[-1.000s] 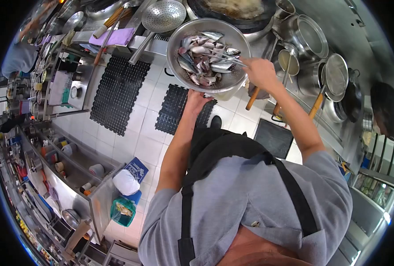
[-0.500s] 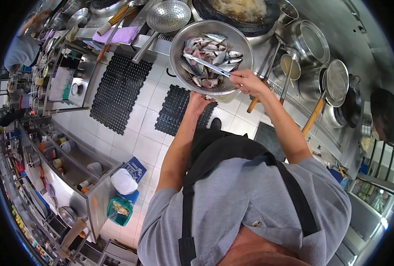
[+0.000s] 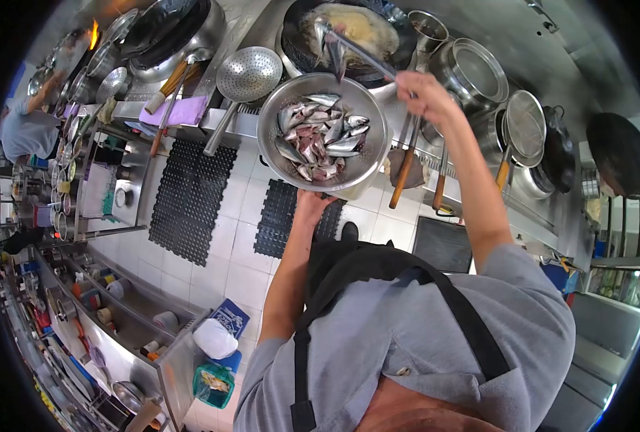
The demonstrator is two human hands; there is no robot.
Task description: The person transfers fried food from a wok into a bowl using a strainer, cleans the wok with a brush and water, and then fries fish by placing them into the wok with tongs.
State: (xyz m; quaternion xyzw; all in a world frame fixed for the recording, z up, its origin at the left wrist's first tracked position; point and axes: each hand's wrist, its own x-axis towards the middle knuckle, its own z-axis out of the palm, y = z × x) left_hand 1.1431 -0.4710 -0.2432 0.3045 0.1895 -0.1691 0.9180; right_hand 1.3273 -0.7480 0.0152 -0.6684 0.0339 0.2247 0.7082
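Observation:
My left hand [image 3: 313,207] grips the near underside of a wide metal bowl [image 3: 268,150], its fingers partly hidden beneath it. Cut pieces of raw silvery fish [image 3: 323,137] fill the middle of the bowl. My right hand [image 3: 428,97] is closed around a pair of metal tongs [image 3: 369,56] that reach to the left. A fish piece [image 3: 334,59] hangs from the tong tips, over the near side of a dark wok [image 3: 291,45]. Inside the wok, yellowish oil [image 3: 369,27] is foaming.
A perforated skimmer [image 3: 248,74] lies left of the bowl. Steel pots [image 3: 471,72], a mesh strainer [image 3: 525,126] and wooden-handled tools [image 3: 404,173] line the right side. Black rubber mats [image 3: 192,201] cover parts of the tiled floor. Another person [image 3: 28,133] stands far left near a flame [image 3: 94,34].
My right hand has lifted the tongs from the bowl toward the wok, and a fish piece now hangs from them. The bowl sits lower and slightly left in view, still in my left hand.

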